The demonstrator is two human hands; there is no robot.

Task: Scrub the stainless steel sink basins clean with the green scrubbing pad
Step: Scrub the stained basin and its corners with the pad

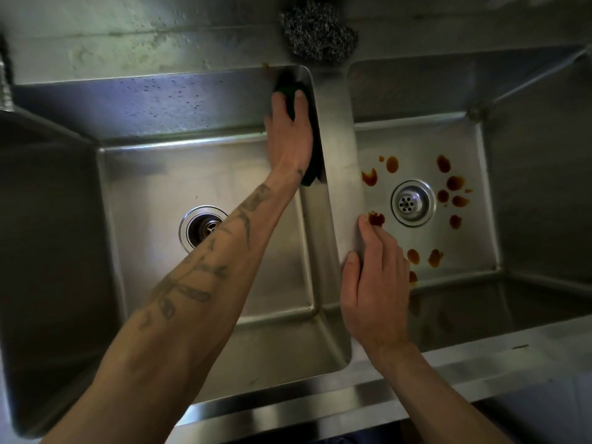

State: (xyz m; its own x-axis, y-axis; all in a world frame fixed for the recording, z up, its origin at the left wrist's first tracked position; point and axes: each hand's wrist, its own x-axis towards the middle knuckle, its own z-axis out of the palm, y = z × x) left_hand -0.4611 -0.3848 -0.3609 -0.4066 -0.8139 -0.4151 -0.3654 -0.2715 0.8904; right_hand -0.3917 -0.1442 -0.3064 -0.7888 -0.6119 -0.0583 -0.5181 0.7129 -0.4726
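My left hand [290, 133] presses the green scrubbing pad [286, 88] against the right wall of the left basin [153, 174], near its far right corner. Most of the pad is hidden under my palm; a dark edge shows below my wrist. My right hand [374, 283] rests on the divider [339, 149] between the basins, fingers curled over its edge into the right basin [474, 245]. Several brown stains [455, 182] dot the right basin's floor around its drain [412, 202]. A small brown smear [266, 66] sits at the left basin's far rim.
A steel wool ball [318, 32] lies on the back ledge above the divider. The left basin's open drain [201, 227] is partly behind my forearm. The counter's front edge [288, 408] runs along the bottom.
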